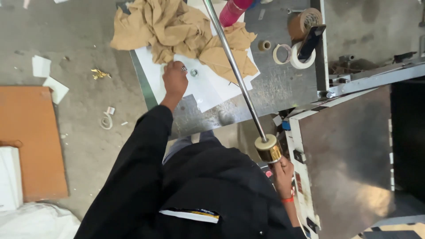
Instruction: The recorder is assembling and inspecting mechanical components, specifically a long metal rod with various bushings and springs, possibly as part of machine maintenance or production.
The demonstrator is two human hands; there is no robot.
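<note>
My left hand (175,79) reaches out over the metal table (283,84), fingers curled at the edge of crumpled brown paper (177,26) lying on white sheets (208,90). A small metal nut (194,72) lies just right of it; whether the fingers hold anything is hidden. My right hand (283,172) grips the gold-coloured fitting (268,148) at the near end of a long shiny steel rod (234,66), which slants up across the table.
Tape rolls (303,22) and a white tape ring (281,53) sit at the table's right side. A red cylinder (233,11) stands at the back. A brown metal panel (349,155) is on the right. An orange board (31,137) and paper scraps lie on the floor left.
</note>
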